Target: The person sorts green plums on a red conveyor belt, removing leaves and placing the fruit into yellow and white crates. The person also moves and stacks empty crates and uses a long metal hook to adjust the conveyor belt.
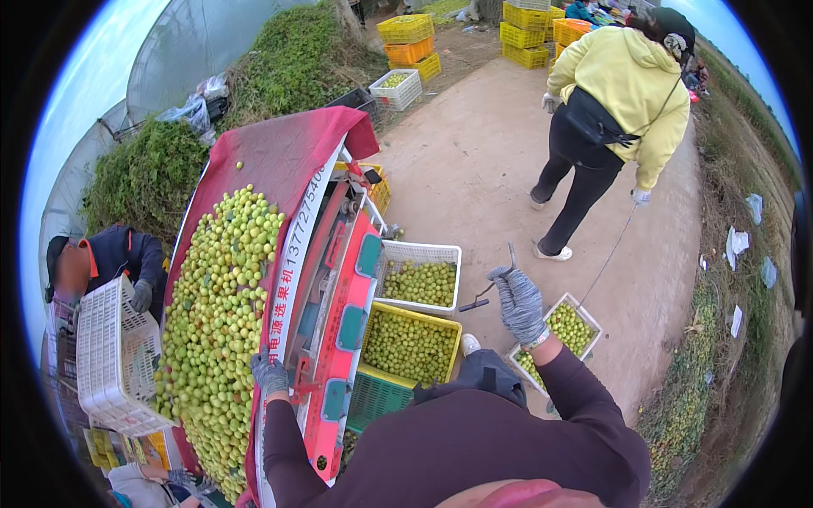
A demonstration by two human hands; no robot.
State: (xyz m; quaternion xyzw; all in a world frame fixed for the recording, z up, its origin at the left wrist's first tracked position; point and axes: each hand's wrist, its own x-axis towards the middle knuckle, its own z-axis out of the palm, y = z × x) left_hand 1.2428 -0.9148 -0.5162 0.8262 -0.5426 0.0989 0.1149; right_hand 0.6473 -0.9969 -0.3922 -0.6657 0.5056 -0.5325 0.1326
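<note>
My left hand [269, 372], in a grey glove, rests on the red rim of a fruit sorting machine [334, 339], next to a hopper heaped with small green fruits [216, 322]. My right hand [518, 303], also gloved, is raised and closed around a thin metal hook [491, 286]. Below it on the ground sits a white crate of green fruits [566, 326]. Under the machine's outlets stand a white crate [421, 284] and a yellow crate [409, 345], both holding green fruits.
A person in a yellow hoodie [622, 93] walks away on the dirt path, trailing a thin line. At left, a person in dark clothes [114, 258] holds an empty white crate [114, 356]. Stacked yellow and orange crates [411, 38] stand at the back.
</note>
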